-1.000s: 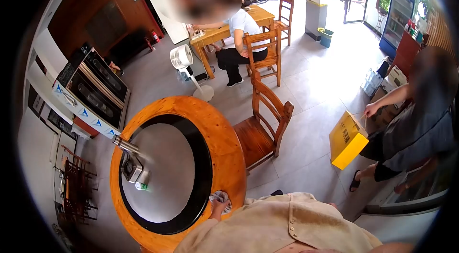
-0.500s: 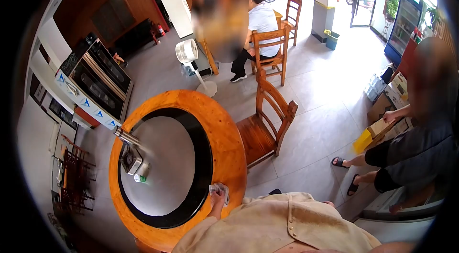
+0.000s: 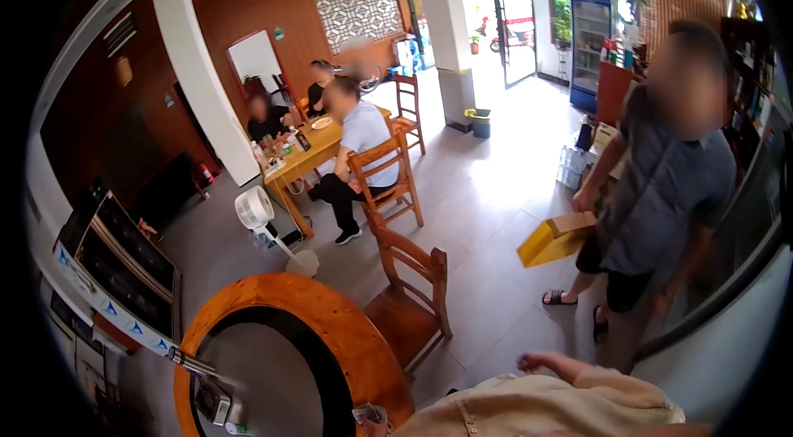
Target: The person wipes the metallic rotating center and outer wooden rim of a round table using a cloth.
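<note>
At the bottom edge, my left hand (image 3: 379, 428) is partly cut off and closed on a crumpled whitish cloth (image 3: 363, 412), which rests on the wooden rim of the round table (image 3: 281, 292). My right hand (image 3: 531, 363) is held out in front of my beige shirt, over the floor; its fingers are too small and blurred to read. Toward the left of the tabletop are a steel flask (image 3: 192, 361), a metal device (image 3: 216, 406) and a green-and-white container (image 3: 235, 429).
A wooden chair (image 3: 405, 313) stands beside the round table. At the right a person (image 3: 661, 181) holds a yellow bag (image 3: 549, 243). Several people sit around a farther table (image 3: 318, 148), near a white fan (image 3: 254, 207).
The view has tilted up and turned, so the round table sits lower. My right hand has come into view. The standing person now shows more fully, with the yellow bag tilted.
</note>
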`<action>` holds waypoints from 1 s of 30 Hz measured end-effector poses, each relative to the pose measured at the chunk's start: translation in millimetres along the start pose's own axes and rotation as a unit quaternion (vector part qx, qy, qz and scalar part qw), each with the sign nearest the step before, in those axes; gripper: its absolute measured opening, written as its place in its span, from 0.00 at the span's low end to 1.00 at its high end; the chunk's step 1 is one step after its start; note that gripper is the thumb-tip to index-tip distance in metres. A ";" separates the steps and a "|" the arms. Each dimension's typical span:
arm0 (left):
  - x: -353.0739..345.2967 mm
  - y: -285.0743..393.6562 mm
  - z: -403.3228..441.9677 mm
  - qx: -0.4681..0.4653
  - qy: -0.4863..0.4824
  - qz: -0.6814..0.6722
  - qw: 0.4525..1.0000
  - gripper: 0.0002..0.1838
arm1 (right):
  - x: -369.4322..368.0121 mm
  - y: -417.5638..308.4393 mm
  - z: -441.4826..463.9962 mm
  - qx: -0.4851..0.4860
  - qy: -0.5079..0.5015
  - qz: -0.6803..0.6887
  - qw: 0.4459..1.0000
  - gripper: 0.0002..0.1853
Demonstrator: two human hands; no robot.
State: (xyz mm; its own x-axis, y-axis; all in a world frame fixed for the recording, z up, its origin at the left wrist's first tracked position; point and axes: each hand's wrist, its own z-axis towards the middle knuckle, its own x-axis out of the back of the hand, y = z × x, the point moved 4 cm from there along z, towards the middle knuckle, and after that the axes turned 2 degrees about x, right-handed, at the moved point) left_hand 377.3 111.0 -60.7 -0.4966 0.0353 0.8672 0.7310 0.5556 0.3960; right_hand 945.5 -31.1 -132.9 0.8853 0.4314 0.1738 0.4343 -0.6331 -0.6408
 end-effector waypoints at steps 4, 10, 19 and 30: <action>-0.7 -6.6 6.0 -0.034 -0.023 -0.018 0.999 0.38 | 50.8 -208.2 26.5 0.289 0.270 -0.285 0.873 0.21; -29.8 -51.2 31.5 -0.097 -0.062 -0.091 0.989 0.44 | 33.5 -429.6 -91.5 0.443 0.208 0.016 0.872 0.18; 32.6 13.8 -46.8 0.084 -0.088 0.140 0.983 0.63 | -47.6 -246.4 -38.3 0.239 0.140 -0.356 0.892 0.19; 29.5 8.5 -38.2 0.047 -0.129 0.243 0.960 0.58 | -11.7 55.5 -125.9 -0.158 0.140 -0.139 0.967 0.22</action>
State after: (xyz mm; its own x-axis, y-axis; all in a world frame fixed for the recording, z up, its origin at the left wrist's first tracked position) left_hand 386.7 85.0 -20.2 -0.2154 0.5080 0.8340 0.8665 0.4932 -0.0767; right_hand 980.2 -152.2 -76.3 0.7180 0.4502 0.5309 0.6521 -0.7017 -0.2870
